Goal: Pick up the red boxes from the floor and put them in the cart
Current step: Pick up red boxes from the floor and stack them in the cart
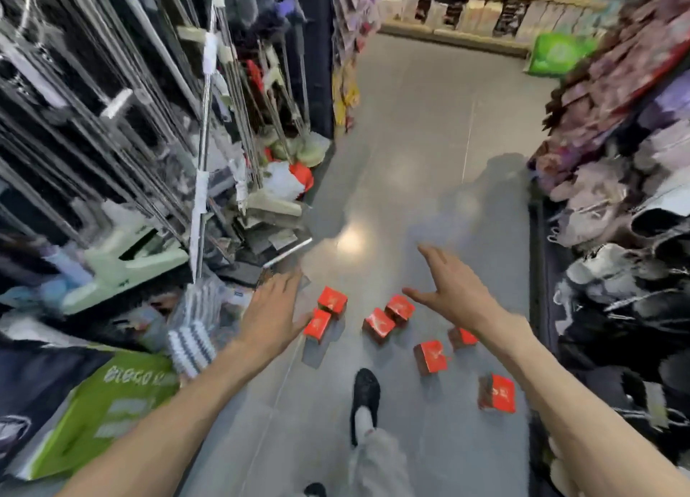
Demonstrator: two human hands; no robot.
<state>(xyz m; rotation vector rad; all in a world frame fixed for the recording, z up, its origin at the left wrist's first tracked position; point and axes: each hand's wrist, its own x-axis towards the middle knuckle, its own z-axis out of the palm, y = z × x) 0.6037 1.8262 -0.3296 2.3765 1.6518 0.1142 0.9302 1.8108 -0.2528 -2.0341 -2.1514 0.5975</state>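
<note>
Head view: seven red boxes [379,325] scattered on grey floor [410,142] of shop aisle. Left hand [270,310] reaching out, fingers spread, empty, above leftmost boxes. Right hand [453,291] spread, empty, above middle boxes. Black shoe [365,395] below boxes.

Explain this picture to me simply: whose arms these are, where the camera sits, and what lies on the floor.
There is one picture, taken by a camera worn on a person's head, looking down a shop aisle. The two bare arms are that person's own. The left hand and right hand are both open and hold nothing. Seven red boxes lie scattered on the grey floor. The person's dark shoe shows below them. Mops hang on the left, slippers on the right. No cart is in view.
</note>
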